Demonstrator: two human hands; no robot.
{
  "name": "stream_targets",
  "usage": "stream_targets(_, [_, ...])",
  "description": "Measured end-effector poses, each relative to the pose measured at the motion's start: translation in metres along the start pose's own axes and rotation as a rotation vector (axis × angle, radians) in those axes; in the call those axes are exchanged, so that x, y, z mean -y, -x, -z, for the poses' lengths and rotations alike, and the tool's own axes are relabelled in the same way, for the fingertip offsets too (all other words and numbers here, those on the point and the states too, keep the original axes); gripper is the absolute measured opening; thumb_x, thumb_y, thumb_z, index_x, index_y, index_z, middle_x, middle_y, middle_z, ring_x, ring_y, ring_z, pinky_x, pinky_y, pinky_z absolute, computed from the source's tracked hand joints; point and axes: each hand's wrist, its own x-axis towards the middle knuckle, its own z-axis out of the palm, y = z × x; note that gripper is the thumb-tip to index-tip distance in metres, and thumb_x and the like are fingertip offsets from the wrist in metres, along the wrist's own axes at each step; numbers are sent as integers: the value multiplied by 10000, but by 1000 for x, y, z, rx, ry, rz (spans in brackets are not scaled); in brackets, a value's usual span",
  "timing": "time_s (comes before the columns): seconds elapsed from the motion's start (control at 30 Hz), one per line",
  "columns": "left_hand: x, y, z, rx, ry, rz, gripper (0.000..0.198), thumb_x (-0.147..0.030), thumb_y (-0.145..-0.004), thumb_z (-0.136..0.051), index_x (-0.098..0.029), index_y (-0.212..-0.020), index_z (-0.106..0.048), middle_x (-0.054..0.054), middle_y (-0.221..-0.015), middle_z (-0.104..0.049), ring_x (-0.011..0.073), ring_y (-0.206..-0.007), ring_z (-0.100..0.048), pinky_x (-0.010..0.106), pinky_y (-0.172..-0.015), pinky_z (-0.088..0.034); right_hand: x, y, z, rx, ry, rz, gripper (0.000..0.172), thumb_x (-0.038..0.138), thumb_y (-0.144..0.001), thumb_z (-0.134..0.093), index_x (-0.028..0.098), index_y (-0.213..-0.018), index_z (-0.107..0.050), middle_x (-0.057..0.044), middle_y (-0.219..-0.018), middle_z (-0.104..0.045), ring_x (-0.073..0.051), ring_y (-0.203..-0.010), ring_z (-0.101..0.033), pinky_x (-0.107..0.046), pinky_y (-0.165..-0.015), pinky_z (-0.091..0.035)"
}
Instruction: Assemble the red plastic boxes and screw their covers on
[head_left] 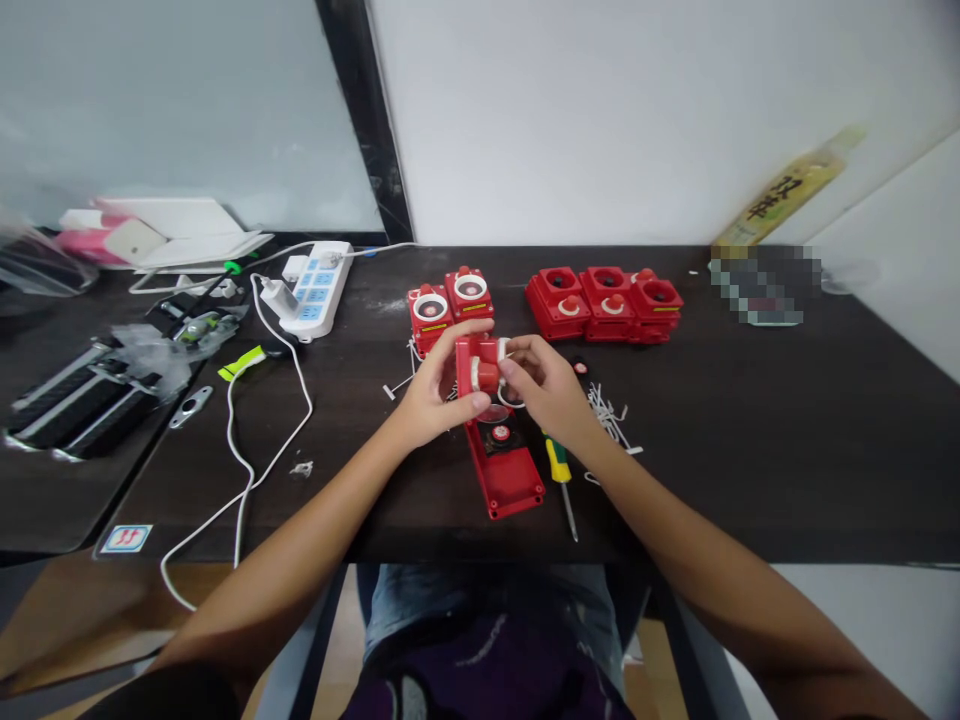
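My left hand (444,385) is closed around a red plastic housing (465,362) with a red knob-like dome in a white collar facing me. My right hand (546,385) pinches a white ring (513,395) against the housing's right side; the fingers partly hide it. Below my hands a red base (511,478) lies on the table, with a black round part (501,434) at its far end. A screwdriver (559,465) with a yellow and green handle lies beside the base, tip toward me. White cable ties or cords (609,415) lie to the right.
Two red units with white rings (451,302) stand behind my hands. Several red housings (604,303) are lined up at the back right. On the left are a power strip (319,290), a white cable (232,430) and black metal parts (90,400). A yellow packet (780,195) leans at the wall.
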Motion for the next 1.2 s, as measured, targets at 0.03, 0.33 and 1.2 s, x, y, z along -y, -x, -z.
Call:
stream_targets(0.03, [-2, 0, -1, 1, -21, -24, 733, -491, -819, -843, -273, -1459, -559, 128, -1484, -585, 346, -1349, -596, 498, -1173, -467, -1, 0, 1, 20, 12, 16, 328, 507, -937, -675, 223, -1072, -584, 3, -842, -651, -149, -743, -631, -307, -682, -525])
stream_targets(0.33, [9, -1, -3, -135, 114, 16, 667, -624, -825, -781, -258, -1362, -626, 126, -1448, -615, 342, -1337, -609, 500, -1159, -475, 9, 4, 18, 119, 322, 369, 436, 303, -951, -649, 285, -1372, -536, -92, -1244, -604, -219, -1032, -643, -417, -931, -585])
stream_targets(1.2, [6, 2, -5, -93, -32, -40, 651, -602, -863, -749, -235, -1386, -619, 139, -1429, -640, 346, -1318, -617, 483, -1125, -501, 14, 7, 20, 11, 228, 371, 271, 246, -971, -576, 272, -1238, -612, -111, -1302, -645, -265, -1215, -656, -425, -908, -615])
